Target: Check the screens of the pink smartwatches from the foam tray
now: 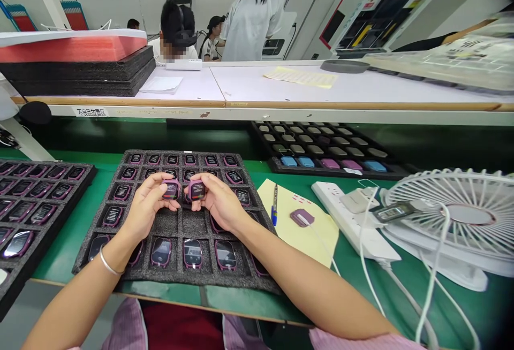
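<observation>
My left hand [155, 200] is closed on a purple-framed smartwatch [172, 189] with a lit screen showing small text. Beside it, my right hand [217, 197] grips a second purple smartwatch [196, 190], its screen lit too, with a red mark low on it. Both watches are held above a grey foam tray [136, 280] divided into square pockets. Several purple watches sit in the pockets; those in the back rows have lit text, while the front row, such as one watch [193, 253], looks dark. Two pockets under my hands show bare foam.
Another watch tray [90, 179] lies at the left. To the right are yellow paper [321, 232], a pen [275, 205], a cabled purple piece [302, 217], a power strip [341, 216] and a white fan [466, 216]. A shelf [257, 105] spans above, with people beyond it.
</observation>
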`<action>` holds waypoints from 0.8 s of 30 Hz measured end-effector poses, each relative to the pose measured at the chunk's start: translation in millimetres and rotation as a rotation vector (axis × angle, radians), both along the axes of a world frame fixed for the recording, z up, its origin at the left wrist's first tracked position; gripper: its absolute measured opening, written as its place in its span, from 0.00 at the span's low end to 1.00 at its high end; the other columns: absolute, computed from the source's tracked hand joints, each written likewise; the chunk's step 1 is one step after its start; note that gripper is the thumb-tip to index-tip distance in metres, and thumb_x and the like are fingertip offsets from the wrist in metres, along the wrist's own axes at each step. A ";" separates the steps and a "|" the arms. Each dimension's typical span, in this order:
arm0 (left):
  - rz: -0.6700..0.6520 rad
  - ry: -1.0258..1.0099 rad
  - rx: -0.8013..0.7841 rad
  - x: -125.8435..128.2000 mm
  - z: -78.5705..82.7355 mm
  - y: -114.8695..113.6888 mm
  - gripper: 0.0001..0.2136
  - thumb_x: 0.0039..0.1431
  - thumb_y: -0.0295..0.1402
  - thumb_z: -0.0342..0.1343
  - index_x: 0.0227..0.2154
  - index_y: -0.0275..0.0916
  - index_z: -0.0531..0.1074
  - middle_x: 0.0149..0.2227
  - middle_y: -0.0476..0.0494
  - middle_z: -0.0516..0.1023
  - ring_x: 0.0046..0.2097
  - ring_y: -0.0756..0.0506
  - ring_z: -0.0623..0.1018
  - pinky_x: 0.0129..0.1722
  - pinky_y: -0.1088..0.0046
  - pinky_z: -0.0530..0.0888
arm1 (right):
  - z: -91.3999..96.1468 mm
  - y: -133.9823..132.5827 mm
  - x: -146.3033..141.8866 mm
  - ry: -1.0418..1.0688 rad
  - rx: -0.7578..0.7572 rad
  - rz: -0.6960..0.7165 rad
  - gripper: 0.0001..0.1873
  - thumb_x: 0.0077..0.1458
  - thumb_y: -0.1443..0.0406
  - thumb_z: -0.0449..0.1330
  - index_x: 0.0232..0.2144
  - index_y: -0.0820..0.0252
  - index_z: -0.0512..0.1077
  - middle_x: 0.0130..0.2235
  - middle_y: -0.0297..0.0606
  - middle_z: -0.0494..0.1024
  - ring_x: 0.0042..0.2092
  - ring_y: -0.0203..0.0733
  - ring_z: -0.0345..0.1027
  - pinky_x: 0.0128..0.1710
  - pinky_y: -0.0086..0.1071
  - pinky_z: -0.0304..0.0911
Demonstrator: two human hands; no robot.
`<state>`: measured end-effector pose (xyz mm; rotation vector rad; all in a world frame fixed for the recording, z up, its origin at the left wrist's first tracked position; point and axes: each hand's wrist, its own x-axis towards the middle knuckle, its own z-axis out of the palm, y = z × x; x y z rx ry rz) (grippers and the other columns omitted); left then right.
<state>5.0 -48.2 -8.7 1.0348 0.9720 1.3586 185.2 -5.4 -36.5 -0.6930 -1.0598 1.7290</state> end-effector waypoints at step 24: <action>0.033 0.143 0.123 3.3 -9.6 3.7 0.20 0.49 0.27 0.65 0.46 0.39 0.68 0.39 0.49 0.77 0.29 0.53 0.80 0.30 0.77 0.78 | -10.1 -1.3 0.0 0.020 0.222 0.135 0.25 0.54 0.67 0.68 0.53 0.54 0.68 0.42 0.35 0.78 0.34 0.38 0.77 0.38 0.35 0.73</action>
